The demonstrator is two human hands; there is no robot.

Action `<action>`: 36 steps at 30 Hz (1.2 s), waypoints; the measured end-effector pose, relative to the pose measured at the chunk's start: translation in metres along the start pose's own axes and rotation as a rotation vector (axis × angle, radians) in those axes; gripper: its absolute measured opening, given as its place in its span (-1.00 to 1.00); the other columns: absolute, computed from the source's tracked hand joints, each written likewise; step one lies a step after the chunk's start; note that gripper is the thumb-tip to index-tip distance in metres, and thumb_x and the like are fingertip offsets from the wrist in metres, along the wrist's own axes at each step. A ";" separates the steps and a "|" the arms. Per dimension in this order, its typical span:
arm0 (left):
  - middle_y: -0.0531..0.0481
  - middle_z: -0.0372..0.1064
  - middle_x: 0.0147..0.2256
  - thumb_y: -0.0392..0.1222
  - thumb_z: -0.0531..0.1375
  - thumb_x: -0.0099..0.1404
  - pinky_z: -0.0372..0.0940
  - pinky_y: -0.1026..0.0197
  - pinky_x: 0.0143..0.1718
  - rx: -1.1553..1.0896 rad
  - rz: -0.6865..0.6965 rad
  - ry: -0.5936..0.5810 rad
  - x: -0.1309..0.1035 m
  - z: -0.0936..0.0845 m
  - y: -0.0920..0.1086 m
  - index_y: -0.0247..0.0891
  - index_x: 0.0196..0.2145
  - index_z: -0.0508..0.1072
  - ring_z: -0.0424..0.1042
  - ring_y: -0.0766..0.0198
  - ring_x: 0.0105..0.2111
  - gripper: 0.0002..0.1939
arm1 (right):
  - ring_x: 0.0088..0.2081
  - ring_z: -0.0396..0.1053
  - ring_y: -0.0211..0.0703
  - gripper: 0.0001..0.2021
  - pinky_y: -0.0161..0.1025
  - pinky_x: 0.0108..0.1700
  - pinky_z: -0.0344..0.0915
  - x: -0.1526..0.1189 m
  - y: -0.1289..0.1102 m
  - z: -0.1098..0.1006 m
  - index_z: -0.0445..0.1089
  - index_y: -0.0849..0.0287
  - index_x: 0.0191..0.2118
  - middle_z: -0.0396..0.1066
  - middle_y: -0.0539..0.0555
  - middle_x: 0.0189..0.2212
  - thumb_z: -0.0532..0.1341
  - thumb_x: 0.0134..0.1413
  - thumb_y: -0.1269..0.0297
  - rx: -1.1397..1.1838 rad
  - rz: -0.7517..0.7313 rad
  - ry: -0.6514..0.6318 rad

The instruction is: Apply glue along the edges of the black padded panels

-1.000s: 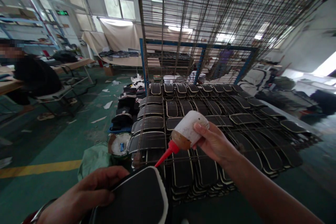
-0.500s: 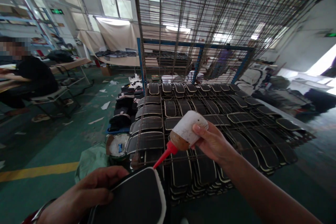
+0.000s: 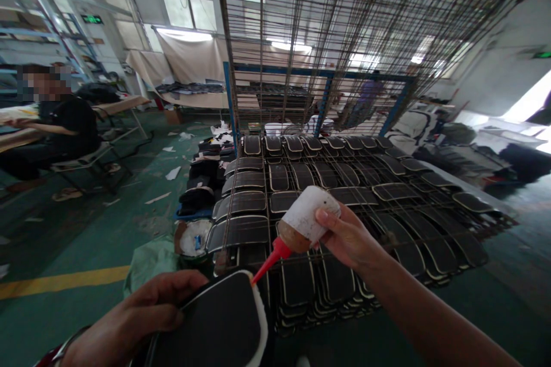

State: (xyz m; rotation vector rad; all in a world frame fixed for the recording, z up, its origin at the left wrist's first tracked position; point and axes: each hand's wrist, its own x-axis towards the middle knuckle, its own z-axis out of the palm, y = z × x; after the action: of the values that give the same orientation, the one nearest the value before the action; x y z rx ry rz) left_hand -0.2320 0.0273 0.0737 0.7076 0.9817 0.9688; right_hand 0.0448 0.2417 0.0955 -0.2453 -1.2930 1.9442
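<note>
A black rounded panel [image 3: 215, 321] with a pale rim is pinched at its upper left edge by my left hand [image 3: 146, 309], which is closed on it. My right hand [image 3: 348, 235] is wrapped round a white bottle [image 3: 312, 212] with brownish contents and a long red nozzle [image 3: 271, 259]. The bottle is tilted down to the left, and the nozzle tip meets the pale rim at the panel's top right corner. The panel's lower part is cut off by the frame edge.
Behind my hands a wire rack [image 3: 279, 103] bears rows of similar black panels [image 3: 297, 284]. A round container [image 3: 193, 238] and a green sack [image 3: 150, 261] are left of it. A person [image 3: 64, 120] sits at a table on the far left; another person [image 3: 368, 97] is beyond the rack.
The nozzle tip has moved slightly down along the rim at the panel's corner. The panel has shifted a little left. The seated person has leaned to the right.
</note>
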 end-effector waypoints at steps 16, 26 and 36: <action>-0.01 0.62 -0.19 -0.28 0.28 0.10 0.45 0.17 -0.21 -0.037 -0.021 0.112 0.000 -0.001 0.002 -0.07 -0.15 0.64 0.57 0.08 -0.23 -0.66 | -0.49 0.38 -0.17 -0.73 -0.40 -0.61 0.41 -0.017 0.005 0.000 0.48 0.21 -0.18 0.38 0.05 -0.44 0.47 0.09 0.19 -0.004 0.032 0.066; -0.02 0.64 -0.26 -0.30 0.32 0.04 0.46 0.14 -0.25 -0.077 0.025 0.247 -0.001 0.008 0.003 -0.11 -0.21 0.65 0.59 0.03 -0.28 -0.69 | -0.49 0.39 -0.15 -0.70 -0.41 -0.62 0.39 -0.025 0.008 0.001 0.49 0.22 -0.17 0.41 0.07 -0.45 0.49 0.06 0.17 0.023 0.039 0.106; 0.00 0.64 -0.22 -0.37 0.35 0.09 0.49 0.08 -0.20 -0.229 0.083 0.421 0.004 0.012 -0.005 -0.06 -0.20 0.61 0.60 0.02 -0.23 -0.68 | -0.52 0.37 -0.13 -0.59 -0.38 -0.64 0.38 -0.019 0.018 0.003 0.51 0.30 -0.31 0.44 0.13 -0.47 0.57 -0.12 0.08 0.059 0.019 0.339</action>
State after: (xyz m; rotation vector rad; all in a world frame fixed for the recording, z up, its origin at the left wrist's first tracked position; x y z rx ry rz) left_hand -0.2187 0.0284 0.0728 0.3588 1.1880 1.3123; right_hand 0.0470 0.2229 0.0767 -0.5346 -1.0128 1.8563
